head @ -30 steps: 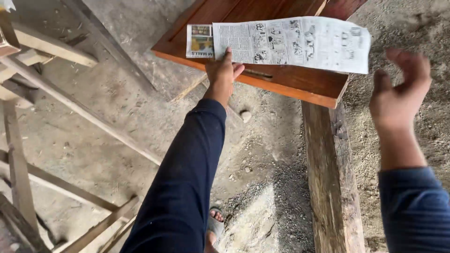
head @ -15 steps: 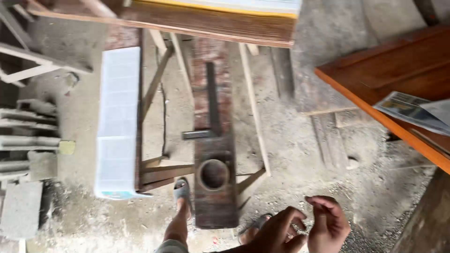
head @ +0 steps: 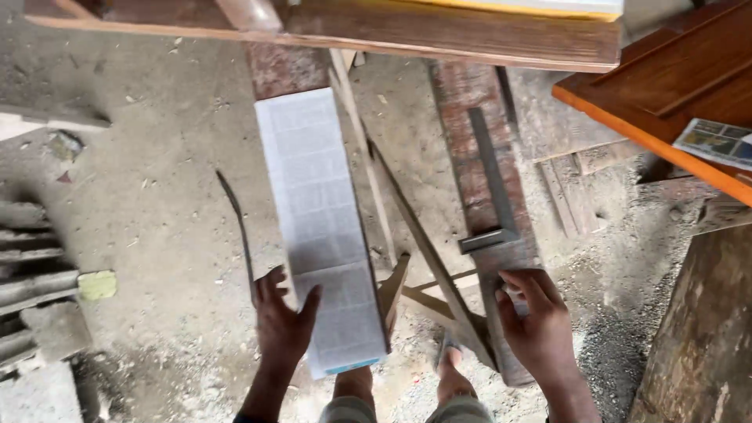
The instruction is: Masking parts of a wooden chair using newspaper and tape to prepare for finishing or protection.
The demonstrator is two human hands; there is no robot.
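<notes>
A long narrow white printed sheet (head: 319, 219) lies along a plank on a wooden sawhorse. My left hand (head: 280, 321) rests with fingers spread against the sheet's near left edge. My right hand (head: 536, 321) is curled over the near end of a dark reddish wooden plank (head: 486, 188) that carries a metal try square (head: 492, 204). The fingers wrap the plank's end. My feet in sandals show between the two hands.
An orange-brown wooden panel (head: 666, 86) with a printed paper (head: 717, 142) on it is at the upper right. A long board (head: 337, 27) crosses the top. Wooden pieces are stacked at the left (head: 35, 282). A rough timber (head: 697, 337) stands at lower right. The ground is dusty concrete.
The view has shifted right and closer. My hands, held together low in the middle before, have spread apart: the left onto the white sheet, the right onto the dark plank.
</notes>
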